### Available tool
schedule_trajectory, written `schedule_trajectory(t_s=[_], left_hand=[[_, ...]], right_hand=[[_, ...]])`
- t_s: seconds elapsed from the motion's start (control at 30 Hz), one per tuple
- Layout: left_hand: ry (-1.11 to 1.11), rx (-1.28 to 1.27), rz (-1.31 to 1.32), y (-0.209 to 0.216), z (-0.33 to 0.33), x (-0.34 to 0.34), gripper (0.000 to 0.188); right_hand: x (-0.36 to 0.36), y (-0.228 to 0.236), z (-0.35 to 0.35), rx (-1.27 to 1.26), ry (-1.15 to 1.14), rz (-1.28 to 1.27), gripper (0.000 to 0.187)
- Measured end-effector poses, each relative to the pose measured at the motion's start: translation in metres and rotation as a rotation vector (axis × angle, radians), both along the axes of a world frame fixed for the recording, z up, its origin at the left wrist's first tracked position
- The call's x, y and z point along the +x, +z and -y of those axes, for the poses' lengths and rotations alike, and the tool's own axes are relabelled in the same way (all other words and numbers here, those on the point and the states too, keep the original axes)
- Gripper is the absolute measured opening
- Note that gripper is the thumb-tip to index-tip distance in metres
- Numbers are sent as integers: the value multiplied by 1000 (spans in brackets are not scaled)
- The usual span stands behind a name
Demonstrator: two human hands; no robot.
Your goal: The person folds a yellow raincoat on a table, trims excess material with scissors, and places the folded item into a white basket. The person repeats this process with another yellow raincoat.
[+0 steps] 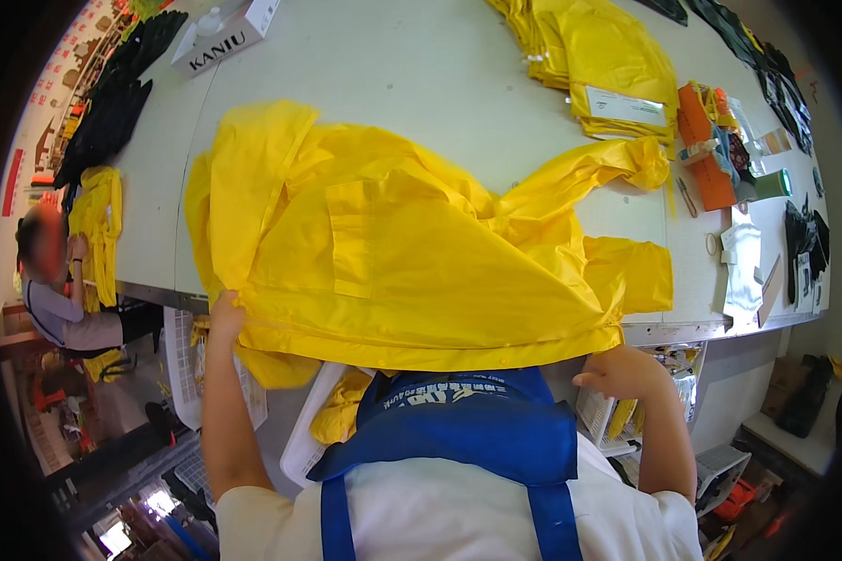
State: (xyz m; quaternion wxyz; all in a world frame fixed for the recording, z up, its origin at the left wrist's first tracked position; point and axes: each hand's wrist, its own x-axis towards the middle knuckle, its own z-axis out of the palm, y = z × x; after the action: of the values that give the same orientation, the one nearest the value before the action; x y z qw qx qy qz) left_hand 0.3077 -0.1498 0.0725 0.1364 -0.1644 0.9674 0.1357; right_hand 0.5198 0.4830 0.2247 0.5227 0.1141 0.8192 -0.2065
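Note:
A yellow rain jacket (440,252) lies spread on the white table, one sleeve reaching right and its lower edge hanging over the table's front. A pocket flap (351,238) shows on its left half, and the cloth is folded over at the far left. My left hand (225,316) is closed on the jacket's left edge, fingertips partly hidden by the cloth. At the right end of the lower edge, my right hand (622,372) is curled against the corner, where creases run together; its fingertips are partly hidden.
Folded yellow garments (608,56) are stacked at the far right. Beside them stands an orange box (706,178) of small items. A white box (225,37) and black garments (108,131) lie far left. Another person (56,271) handles yellow cloth at left. White baskets (313,421) stand below the edge.

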Motion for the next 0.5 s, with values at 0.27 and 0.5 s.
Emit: schedule_trajectory(t_s=[0.27,0.5], left_hand=[[-317,416,-357,0,-243,29,66],[-264,567,-174,12,-285,29,32]], right_hand=[[-137,-38,96,-499,-293,-992,21],[-200,-113,188,-572,-639,-564,57]])
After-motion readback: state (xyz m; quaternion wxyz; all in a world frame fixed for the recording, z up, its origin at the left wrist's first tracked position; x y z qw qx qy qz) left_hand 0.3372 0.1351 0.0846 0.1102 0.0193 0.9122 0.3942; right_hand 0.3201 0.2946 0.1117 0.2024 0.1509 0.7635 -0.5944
